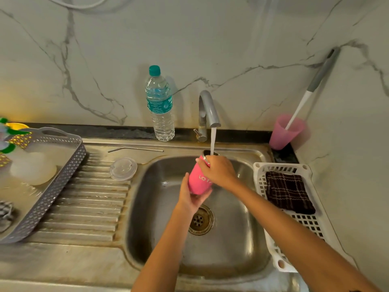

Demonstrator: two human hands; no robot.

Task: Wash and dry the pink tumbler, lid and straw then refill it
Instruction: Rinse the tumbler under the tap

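Observation:
The pink tumbler [197, 180] is held upright over the steel sink [160, 245], its open mouth under the water stream running from the grey tap [208, 108]. My left hand [190, 197] cups its base from below. My right hand [219, 170] grips it near the rim, fingers curled round the side. The clear lid [123, 168] lies flat on the ribbed drainboard left of the basin. The metal straw [134, 149] lies along the sink's back ledge.
A water bottle [160, 106] with a teal cap stands behind the sink. A grey basket [63, 186] holding items sits at left. At right a white basket [294, 234] holds a dark checked cloth [288, 191]; a pink cup [285, 131] holds a brush.

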